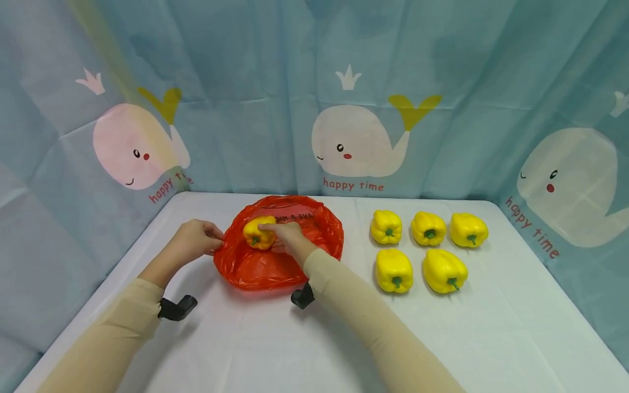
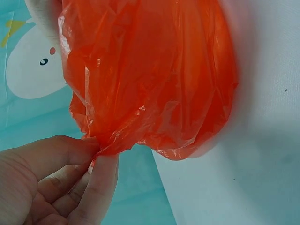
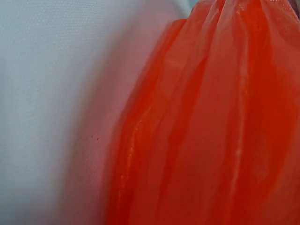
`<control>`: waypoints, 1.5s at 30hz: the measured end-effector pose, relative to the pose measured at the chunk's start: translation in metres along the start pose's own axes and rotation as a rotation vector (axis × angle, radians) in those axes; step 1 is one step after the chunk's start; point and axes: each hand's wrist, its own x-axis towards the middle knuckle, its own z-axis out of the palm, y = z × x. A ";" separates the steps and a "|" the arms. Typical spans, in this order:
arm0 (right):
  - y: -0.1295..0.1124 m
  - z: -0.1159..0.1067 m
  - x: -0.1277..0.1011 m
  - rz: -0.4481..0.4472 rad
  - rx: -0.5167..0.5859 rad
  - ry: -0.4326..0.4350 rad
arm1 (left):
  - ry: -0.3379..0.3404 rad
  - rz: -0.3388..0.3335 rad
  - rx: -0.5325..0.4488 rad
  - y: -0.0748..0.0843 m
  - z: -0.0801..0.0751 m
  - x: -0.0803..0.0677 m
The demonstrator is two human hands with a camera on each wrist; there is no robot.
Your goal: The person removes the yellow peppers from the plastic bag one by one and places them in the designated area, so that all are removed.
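A red plastic bag [image 1: 267,273] with printed letters stands with its mouth spread wide on the table. My left hand [image 1: 193,242] pinches its rim on the left side, thumb against fingers, as the left wrist view shows up close with the bag's crinkled film [image 2: 150,84]. Inside the bag's mouth, my right hand [image 1: 290,238] grips a yellow bell pepper [image 1: 252,233], the thumb lying over its near side. The pepper's green stem faces toward me. In the right wrist view the bag's outer wall [image 3: 211,136] hides the right hand and the pepper.
To the right of the bag several more yellow bell peppers [image 1: 394,271] lie in two rows on the white tablecloth [image 1: 304,355]. A blue curtain [image 1: 245,147] with whale prints hangs behind and along both sides of the table.
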 end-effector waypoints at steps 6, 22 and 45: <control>0.000 -0.001 0.002 0.000 0.028 -0.012 | -0.002 -0.005 -0.002 -0.001 0.001 0.000; -0.010 -0.027 -0.008 0.053 -0.015 -0.087 | -0.011 0.004 0.019 -0.001 0.000 0.001; -0.037 -0.111 -0.054 0.043 -0.099 -0.116 | -0.008 0.010 0.010 -0.003 -0.001 -0.002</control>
